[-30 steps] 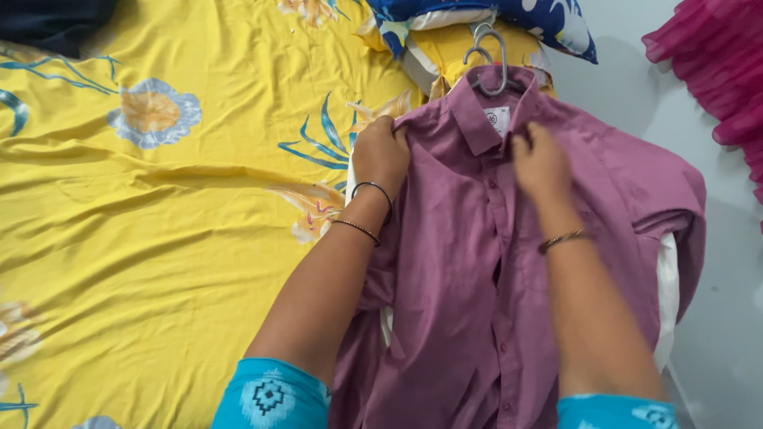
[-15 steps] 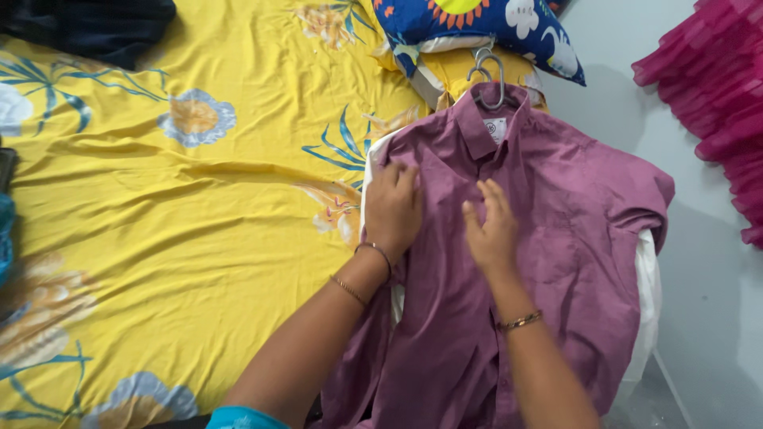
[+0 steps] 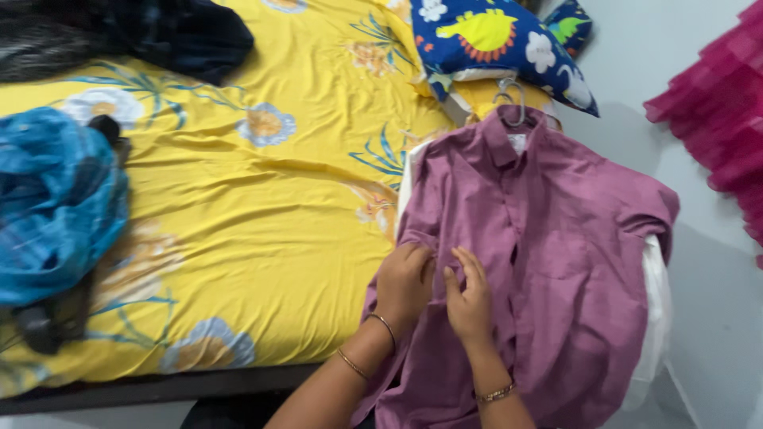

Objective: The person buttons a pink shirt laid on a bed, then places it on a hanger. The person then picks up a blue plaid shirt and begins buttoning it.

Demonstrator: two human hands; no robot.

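A mauve button-up shirt (image 3: 556, 238) on a metal hanger (image 3: 513, 99) lies over the right edge of a bed with a yellow flowered sheet (image 3: 262, 199). My left hand (image 3: 405, 282) and my right hand (image 3: 469, 298) rest side by side on the shirt's front placket near its middle, fingers pinching the fabric there. Both wrists carry thin bangles. A white garment (image 3: 656, 310) shows under the shirt at its right side.
A blue pillow with bright animal prints (image 3: 497, 44) lies above the shirt. A crumpled blue cloth (image 3: 56, 206) sits at the left, dark clothes (image 3: 183, 36) at the top left. A magenta ruffled fabric (image 3: 719, 111) hangs at the right by the pale wall.
Both hands have slid down the shirt front from the collar to about its middle. The view has shifted, bringing the blue cloth at the left into sight.
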